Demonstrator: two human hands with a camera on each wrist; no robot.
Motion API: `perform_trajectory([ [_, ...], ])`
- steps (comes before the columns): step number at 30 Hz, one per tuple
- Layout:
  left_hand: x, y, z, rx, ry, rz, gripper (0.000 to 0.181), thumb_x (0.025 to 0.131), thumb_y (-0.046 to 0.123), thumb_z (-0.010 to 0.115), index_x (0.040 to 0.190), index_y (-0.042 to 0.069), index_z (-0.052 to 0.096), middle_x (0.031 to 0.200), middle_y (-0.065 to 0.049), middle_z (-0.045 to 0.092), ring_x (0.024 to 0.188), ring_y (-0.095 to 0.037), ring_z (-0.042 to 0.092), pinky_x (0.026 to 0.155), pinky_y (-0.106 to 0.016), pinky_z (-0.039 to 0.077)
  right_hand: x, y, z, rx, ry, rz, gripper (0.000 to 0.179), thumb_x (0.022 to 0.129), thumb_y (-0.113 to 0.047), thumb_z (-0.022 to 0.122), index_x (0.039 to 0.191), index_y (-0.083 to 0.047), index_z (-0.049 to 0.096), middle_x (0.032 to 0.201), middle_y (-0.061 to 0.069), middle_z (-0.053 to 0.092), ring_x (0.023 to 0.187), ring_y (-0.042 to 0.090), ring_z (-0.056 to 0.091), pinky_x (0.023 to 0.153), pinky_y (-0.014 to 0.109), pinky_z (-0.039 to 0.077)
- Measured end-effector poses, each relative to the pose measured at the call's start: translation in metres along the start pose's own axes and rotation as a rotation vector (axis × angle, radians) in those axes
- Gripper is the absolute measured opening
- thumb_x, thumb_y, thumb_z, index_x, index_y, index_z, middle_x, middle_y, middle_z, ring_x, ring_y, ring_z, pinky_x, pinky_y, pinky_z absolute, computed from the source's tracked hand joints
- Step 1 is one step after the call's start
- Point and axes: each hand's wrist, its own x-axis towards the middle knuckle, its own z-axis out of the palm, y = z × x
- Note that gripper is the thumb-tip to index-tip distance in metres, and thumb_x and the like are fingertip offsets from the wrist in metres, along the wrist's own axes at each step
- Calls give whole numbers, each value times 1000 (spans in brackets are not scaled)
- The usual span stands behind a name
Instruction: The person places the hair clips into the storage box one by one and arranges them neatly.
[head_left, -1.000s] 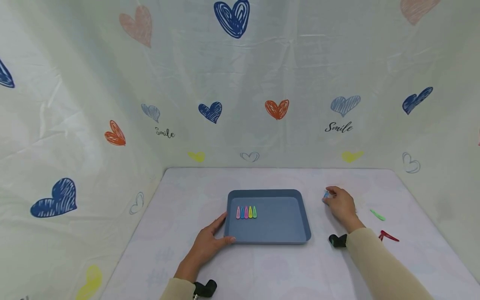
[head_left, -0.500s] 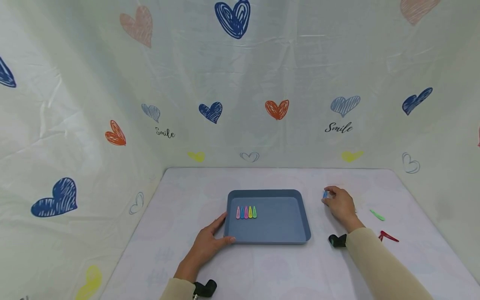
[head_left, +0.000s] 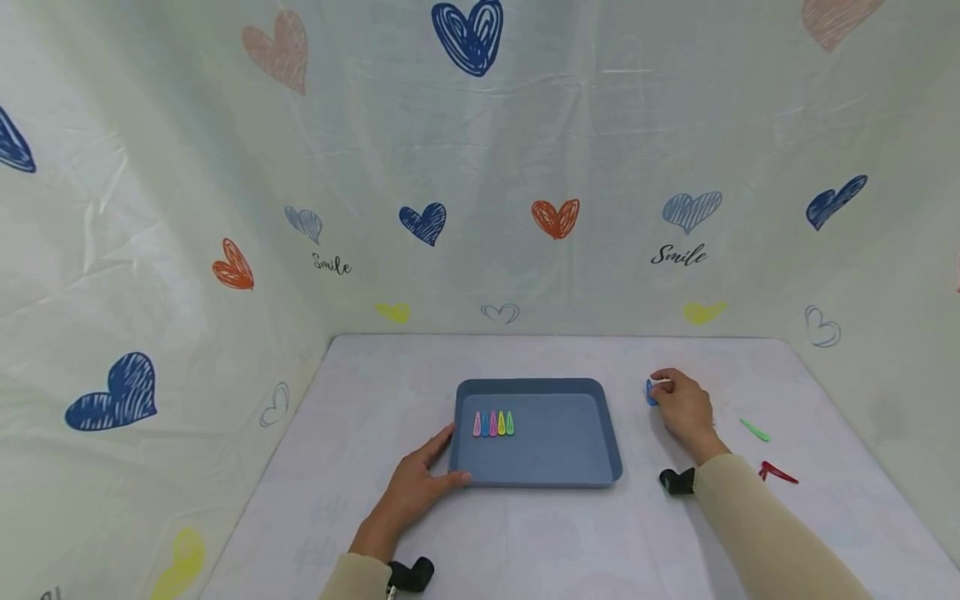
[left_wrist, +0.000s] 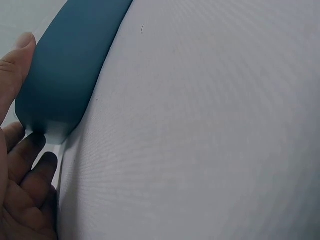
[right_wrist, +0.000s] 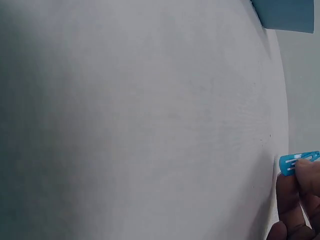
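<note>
A blue snap hair clip (right_wrist: 296, 161) is pinched between the thumb and fingers of my right hand (head_left: 684, 407), a little to the right of the tray. In the right wrist view the clip shows slots cut through it. My left hand (head_left: 414, 490) touches the near left corner of the blue-grey tray (head_left: 558, 475), its thumb (left_wrist: 22, 47) at one side and its fingertips (left_wrist: 37, 140) against the corner. Inside the tray, several hair clips (head_left: 493, 424) in pink, blue, yellow and green stand in a row toward the left.
To the right of my right hand, a green hair clip (head_left: 754, 430) lies on the white table (head_left: 562, 542). Nearer to me is a red hair clip (head_left: 778, 472), partly spread apart. A curtain printed with hearts (head_left: 555, 218) hangs behind the table.
The blue hair clip has turned slightly in my right hand's fingers, and more of it shows now. My left hand and the tray stay where they were.
</note>
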Motion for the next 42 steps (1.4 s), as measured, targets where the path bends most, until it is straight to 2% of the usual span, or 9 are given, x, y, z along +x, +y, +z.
perform_trajectory([
  [4,0,2,-1,-2,-2,-4,95,80,52,90,161,31,46,167,-1,44,158,-34,34,126,-59,32,-2,-5,-4,15,24,2,26,103,-13,60,125,-3,68,115,24,73,102,42,66,81,47,49],
  [8,-1,4,-1,10,-3,1,94,81,51,90,162,30,46,167,-3,44,158,-36,34,126,-61,33,-4,-12,-6,47,35,4,24,104,-14,61,125,-4,68,114,24,74,96,36,69,74,36,50],
  [13,-2,4,-1,25,1,6,93,82,51,89,162,30,46,167,-4,44,157,-36,35,126,-61,33,-7,-26,-7,169,40,7,24,105,-11,61,126,-2,67,109,25,74,82,29,75,63,23,59],
  [20,-1,3,-1,11,-1,0,93,82,50,89,161,30,46,167,-3,44,157,-36,35,126,-60,33,-13,-50,-7,248,65,-22,24,106,-7,61,128,-1,67,109,25,73,89,35,75,62,17,60],
  [27,0,1,-1,0,1,5,93,81,52,89,161,31,47,166,-2,44,158,-34,35,126,-60,32,-20,-65,-3,301,66,-84,23,104,-3,62,127,-1,68,110,25,71,92,43,74,61,16,59],
  [33,0,0,-1,-2,2,9,93,81,51,89,161,32,46,166,-2,45,158,-35,35,126,-61,32,-24,-79,0,361,61,-100,24,102,-2,64,126,0,69,111,26,71,93,43,74,61,17,61],
  [39,0,-1,-1,3,-1,4,93,81,52,90,161,33,46,167,-1,44,158,-34,34,126,-60,32,-30,-94,6,399,45,-134,22,102,-2,66,123,-2,71,107,23,71,93,42,74,63,19,62],
  [42,0,-1,-1,3,-3,24,94,81,51,89,161,31,46,166,-3,45,158,-35,35,126,-60,32,-33,-100,9,419,33,-161,21,101,-1,67,122,-2,71,104,21,71,89,37,75,64,22,63],
])
